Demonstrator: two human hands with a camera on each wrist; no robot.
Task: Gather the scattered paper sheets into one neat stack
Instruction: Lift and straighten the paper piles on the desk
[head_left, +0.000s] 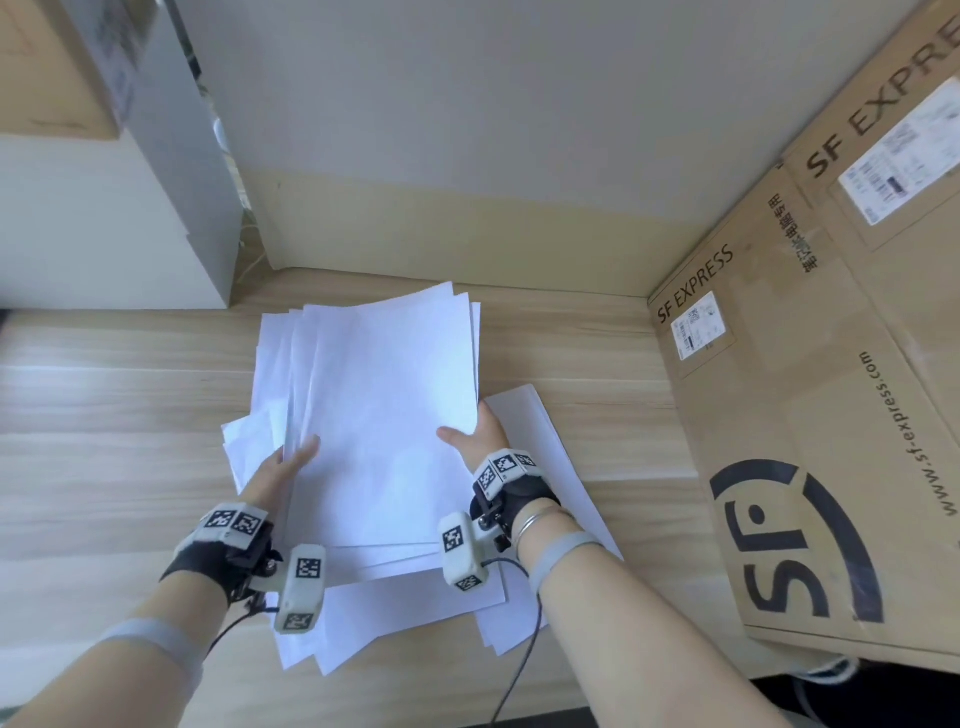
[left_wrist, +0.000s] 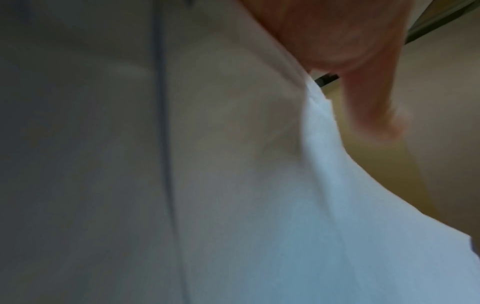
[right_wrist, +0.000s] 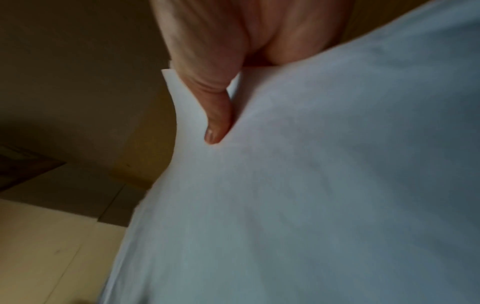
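Observation:
A loose bundle of white paper sheets (head_left: 384, 415) is held over the wooden table (head_left: 114, 415), its edges fanned out unevenly at the left and top. My left hand (head_left: 291, 462) grips the bundle's left edge with the thumb on top. My right hand (head_left: 475, 434) grips the right edge, thumb on top as well. More white sheets (head_left: 545, 457) lie flat on the table under and to the right of the bundle, and others (head_left: 395, 613) stick out at the near side. In both wrist views the paper (left_wrist: 259, 185) (right_wrist: 311, 185) fills most of the picture, and a finger (right_wrist: 215, 121) presses against it.
A large brown SF Express cardboard box (head_left: 810, 415) stands right of the papers, close to the right hand. A white and grey cabinet (head_left: 104, 223) stands at the back left. A pale wall (head_left: 467, 156) closes the back of the table. A cable (head_left: 519, 660) runs from the right wrist.

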